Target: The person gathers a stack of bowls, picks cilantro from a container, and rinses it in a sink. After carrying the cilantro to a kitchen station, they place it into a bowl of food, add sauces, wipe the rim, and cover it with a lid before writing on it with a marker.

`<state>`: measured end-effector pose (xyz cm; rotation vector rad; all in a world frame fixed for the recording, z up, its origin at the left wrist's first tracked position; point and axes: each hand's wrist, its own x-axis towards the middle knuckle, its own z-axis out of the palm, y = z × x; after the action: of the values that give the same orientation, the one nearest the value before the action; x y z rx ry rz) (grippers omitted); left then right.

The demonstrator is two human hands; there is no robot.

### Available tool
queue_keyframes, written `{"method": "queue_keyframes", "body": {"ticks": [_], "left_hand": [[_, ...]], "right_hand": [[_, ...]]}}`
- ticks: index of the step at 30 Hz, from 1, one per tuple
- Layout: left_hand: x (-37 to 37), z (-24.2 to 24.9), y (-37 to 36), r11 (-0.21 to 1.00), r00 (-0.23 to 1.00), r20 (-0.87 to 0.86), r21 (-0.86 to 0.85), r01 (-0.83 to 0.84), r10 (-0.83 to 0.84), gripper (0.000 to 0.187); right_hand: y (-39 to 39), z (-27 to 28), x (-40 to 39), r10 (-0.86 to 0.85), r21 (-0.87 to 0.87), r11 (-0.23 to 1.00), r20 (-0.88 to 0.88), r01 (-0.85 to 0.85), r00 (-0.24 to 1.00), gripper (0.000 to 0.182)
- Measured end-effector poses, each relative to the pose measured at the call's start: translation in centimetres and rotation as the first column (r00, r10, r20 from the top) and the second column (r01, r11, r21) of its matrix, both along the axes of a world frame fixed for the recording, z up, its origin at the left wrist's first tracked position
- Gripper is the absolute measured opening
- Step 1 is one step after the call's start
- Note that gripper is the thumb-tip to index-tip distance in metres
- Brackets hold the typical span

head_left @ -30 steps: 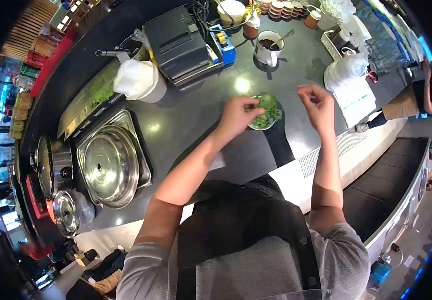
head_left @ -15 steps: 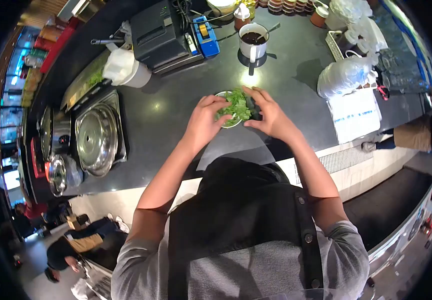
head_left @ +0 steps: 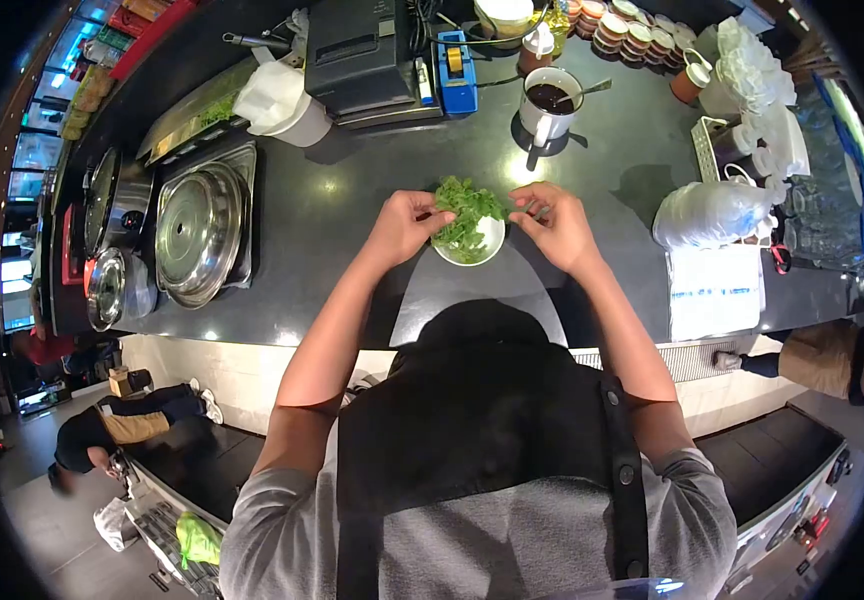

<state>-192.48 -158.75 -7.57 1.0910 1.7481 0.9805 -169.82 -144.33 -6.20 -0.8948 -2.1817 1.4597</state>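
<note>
A small white bowl [head_left: 489,243] stands on the dark counter in front of me, partly covered by a bunch of leafy green herbs [head_left: 465,212]. The white inside of the bowl shows at its lower right. On the left of the bunch, my left hand [head_left: 404,225] is closed, thumb and fingers pinching the leaves. Opposite it, my right hand [head_left: 558,222] has curled fingers and thumb close together at the right edge of the leaves. Its fingertips seem to grip a few stems, though the hold is small and partly hidden.
Beyond the bowl stands a white mug [head_left: 546,125] of dark liquid with a spoon. Left are a black printer [head_left: 357,65], a blue tape dispenser [head_left: 457,80] and a round metal lid [head_left: 197,237]. Right are a plastic-wrapped stack [head_left: 712,213] and white sheets [head_left: 714,290].
The leaves have shifted toward the bowl's far left, uncovering its white inside. My right hand's fingers have gone from spread to curled, and my left fingers now pinch the leaves. The view has shifted.
</note>
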Motion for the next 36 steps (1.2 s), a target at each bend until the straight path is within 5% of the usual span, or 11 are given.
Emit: {"method": "queue_keyframes", "body": {"ticks": [2, 6, 8, 12, 15, 18, 20, 24, 28, 31, 36], "left_hand": [[-0.1, -0.1, 0.0, 0.999, 0.995, 0.090, -0.025, -0.035, 0.037, 0.019], [0.1, 0.8, 0.0, 0.995, 0.968, 0.230, -0.008, -0.098, 0.097, 0.017], [0.0, 1.0, -0.1, 0.986, 0.916, 0.364, -0.078, -0.149, 0.167, 0.017], [-0.5, 1.7, -0.2, 0.984, 0.899, 0.405, -0.130, -0.121, 0.164, 0.016], [-1.0, 1.4, 0.0, 0.983, 0.929, 0.349, -0.173, -0.062, 0.121, 0.018], [-0.7, 1.1, -0.1, 0.998, 0.997, 0.082, -0.068, 0.014, -0.009, 0.020], [0.4, 1.9, 0.0, 0.999, 0.944, -0.330, 0.034, -0.018, 0.028, 0.022], [2.6, 2.7, 0.7, 0.986, 0.932, -0.341, 0.150, -0.071, 0.119, 0.024], [3.7, 2.2, 0.5, 0.990, 0.891, -0.454, 0.116, 0.075, -0.015, 0.023], [3.9, 0.2, 0.2, 0.941, 0.692, -0.675, -0.013, 0.337, -0.258, 0.017], [3.1, 0.3, 1.0, 0.905, 0.690, -0.639, -0.024, 0.425, -0.341, 0.017]], "right_hand": [[-0.7, 0.3, -0.5, 0.053, 0.102, 0.993, 0.034, -0.056, 0.998, 0.036], [-2.5, 1.1, -1.6, -0.018, 0.021, 1.000, 0.054, 0.017, 0.998, 0.048], [-2.8, 0.4, -1.9, -0.058, 0.242, 0.967, -0.111, 0.084, 0.992, 0.054], [-1.9, 0.2, -2.4, 0.037, 0.365, 0.931, -0.140, 0.016, 0.989, 0.057], [-1.1, -0.4, -2.5, 0.195, 0.264, 0.953, -0.142, -0.153, 0.971, 0.049], [-0.8, -0.2, -2.5, 0.267, 0.246, 0.937, -0.049, -0.247, 0.963, 0.035], [-0.8, 0.1, -2.2, 0.282, 0.376, 0.882, 0.062, -0.285, 0.957, 0.021], [-1.7, -1.3, -2.3, 0.273, 0.461, 0.848, 0.042, -0.261, 0.961, 0.017], [-1.9, -1.4, -2.1, 0.337, 0.475, 0.814, 0.083, -0.334, 0.938, 0.023], [-0.7, -0.6, -1.7, 0.343, 0.434, 0.845, 0.007, -0.312, 0.939, 0.023], [0.7, 1.3, -2.6, 0.269, 0.466, 0.852, 0.004, -0.240, 0.963, 0.030]]}}
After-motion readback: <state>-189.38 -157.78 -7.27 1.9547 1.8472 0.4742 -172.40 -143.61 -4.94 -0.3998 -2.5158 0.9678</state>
